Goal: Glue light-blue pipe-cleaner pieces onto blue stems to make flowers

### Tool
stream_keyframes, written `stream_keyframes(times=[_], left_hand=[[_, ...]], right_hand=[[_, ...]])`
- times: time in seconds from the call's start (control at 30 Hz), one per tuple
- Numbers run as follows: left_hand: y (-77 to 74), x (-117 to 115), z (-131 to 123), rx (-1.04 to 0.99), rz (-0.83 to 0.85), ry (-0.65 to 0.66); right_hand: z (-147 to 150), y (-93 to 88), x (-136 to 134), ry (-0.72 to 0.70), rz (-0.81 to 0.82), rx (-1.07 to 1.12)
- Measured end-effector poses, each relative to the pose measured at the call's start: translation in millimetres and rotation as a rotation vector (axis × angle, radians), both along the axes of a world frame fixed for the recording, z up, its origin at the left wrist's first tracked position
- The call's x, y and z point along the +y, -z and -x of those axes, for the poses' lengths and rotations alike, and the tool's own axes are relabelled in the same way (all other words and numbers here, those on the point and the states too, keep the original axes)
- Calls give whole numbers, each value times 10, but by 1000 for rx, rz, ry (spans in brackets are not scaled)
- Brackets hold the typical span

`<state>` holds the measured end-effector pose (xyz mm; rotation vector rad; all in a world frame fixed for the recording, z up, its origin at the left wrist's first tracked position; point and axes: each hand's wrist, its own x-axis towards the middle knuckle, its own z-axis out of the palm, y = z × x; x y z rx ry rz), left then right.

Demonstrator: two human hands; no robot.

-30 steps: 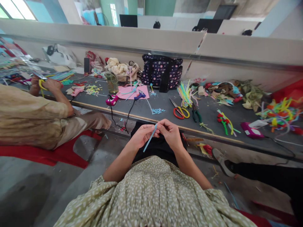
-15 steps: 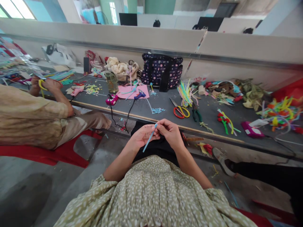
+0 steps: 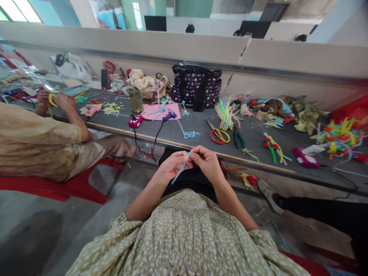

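Both my hands meet over my lap, just in front of the grey table's edge (image 3: 258,163). My left hand (image 3: 172,165) is closed round a light blue pipe cleaner (image 3: 178,174), which slants down to the left out of my fingers. My right hand (image 3: 207,161) pinches the upper end of the same pipe cleaner with its fingertips. Red-and-yellow scissors (image 3: 218,136) lie on the table just beyond my hands.
A polka-dot bag (image 3: 197,86) stands at the back of the table. Green pliers (image 3: 238,138), a bundle of pipe cleaners (image 3: 225,111), a pink sheet (image 3: 161,111) and a blue glue gun (image 3: 169,115) lie around. A person in beige (image 3: 37,138) works at the left. Someone's shoe (image 3: 268,197) is under the table at the right.
My fingers have worked slightly on the pipe cleaner's top end, which sticks out less above them. The person at the left shifted their hands a little.
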<state>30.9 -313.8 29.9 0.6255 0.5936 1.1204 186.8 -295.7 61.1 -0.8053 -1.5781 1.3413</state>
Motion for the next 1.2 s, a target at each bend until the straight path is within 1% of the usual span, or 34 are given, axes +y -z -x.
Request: stream_keyframes(times=[0.17,0.27,0.4,0.5,0.7,0.93,1.2], left_hand=[[-43,-35,-24,132,-79,-149],[-61,-65,-50,209,-144,-245],[-84,-95,-97,304,-283,-388],[-101,-106,-120,388,-384,-475],[-114,-124,-132,498,-487,-568],[-103,-137,-151,626,-549,-658],[-110,-161,-168,732,-588,-724]], right_hand=[[5,14,-4,51,-42,-18],[8,59,9,83,-53,-22],[7,147,42,126,-62,-20],[11,177,48,155,-70,-7],[36,135,5,141,-39,70],[52,98,-14,120,-12,121],[54,140,6,145,-39,41]])
